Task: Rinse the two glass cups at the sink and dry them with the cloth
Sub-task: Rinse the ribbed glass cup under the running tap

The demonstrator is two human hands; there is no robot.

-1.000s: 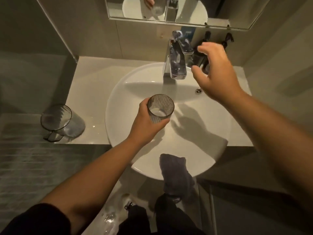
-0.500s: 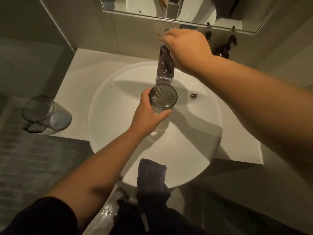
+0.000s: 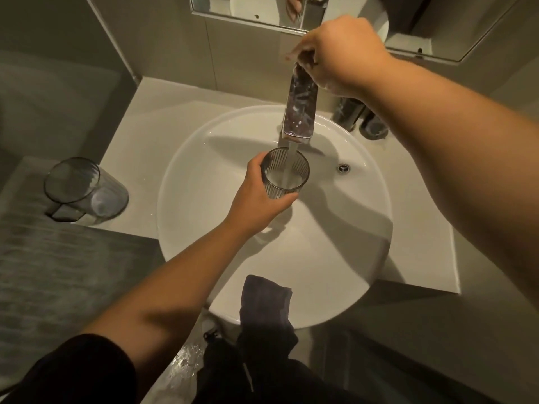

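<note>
Pale bench (image 3: pixel 186 118) surrounds a round white sink (image 3: pixel 204 252), with a mirror (image 3: pixel 250 13) on the wall behind. Over the basin, the left hand (image 3: pixel 256 196) has its grip wrapped around a ribbed glass cup (image 3: pixel 285 174), held upright under the faucet (image 3: pixel 299 109). A stream of water (image 3: pixel 290 161) falls from the spout into that cup. Up at the back, the right hand (image 3: pixel 341 53) curls its fingers around the faucet handle, which is mostly hidden beneath it. The second glass cup (image 3: pixel 84 193) stands at the left edge of the bench, well apart from the sink. A dark cloth (image 3: pixel 265 304) is draped over the near rim of the sink. 2 dark bottles (image 3: pixel 361 118) sit behind the right forearm.
</note>
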